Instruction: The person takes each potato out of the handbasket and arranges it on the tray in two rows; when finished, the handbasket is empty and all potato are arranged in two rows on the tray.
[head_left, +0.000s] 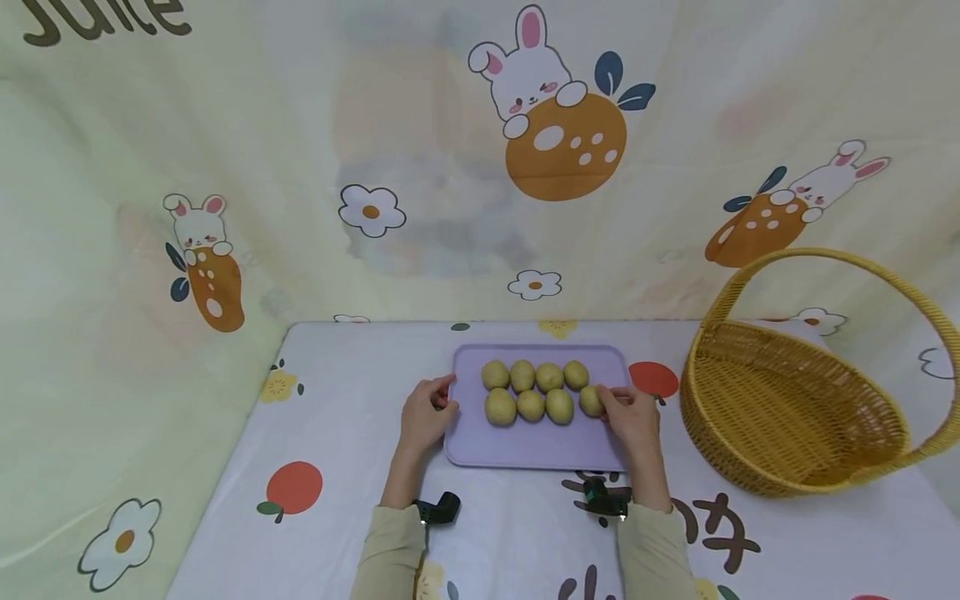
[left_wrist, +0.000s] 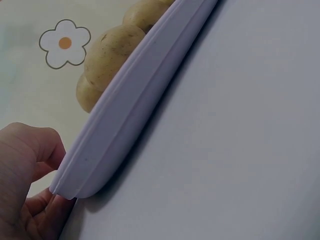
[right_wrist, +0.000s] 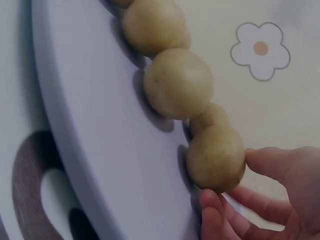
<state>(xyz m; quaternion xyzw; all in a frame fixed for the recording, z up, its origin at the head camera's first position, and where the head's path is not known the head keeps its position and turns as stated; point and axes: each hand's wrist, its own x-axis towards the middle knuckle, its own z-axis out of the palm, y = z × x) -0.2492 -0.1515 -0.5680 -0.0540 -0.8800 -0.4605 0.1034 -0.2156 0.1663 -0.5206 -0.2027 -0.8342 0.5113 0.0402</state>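
Several potatoes (head_left: 522, 377) lie in two rows on a lilac tray (head_left: 487, 450). At the right end of the near row, my right hand (head_left: 632, 414) pinches one potato (right_wrist: 217, 159) between thumb and fingers. That potato sits slightly apart from its left neighbour (right_wrist: 178, 83) and seems to rest on the tray. My left hand (head_left: 427, 412) grips the tray's left edge, with the thumb on the near side and the other fingers curled farther along. In the left wrist view, part of those fingers (left_wrist: 47, 215) is hidden behind the tray's rim.
A yellow woven basket (head_left: 795, 408) with a tall arched handle stands right of the tray. A white cloth (head_left: 337, 500) printed with fruit covers the table. Behind it hangs a curtain (head_left: 435, 125) with rabbits and flowers.
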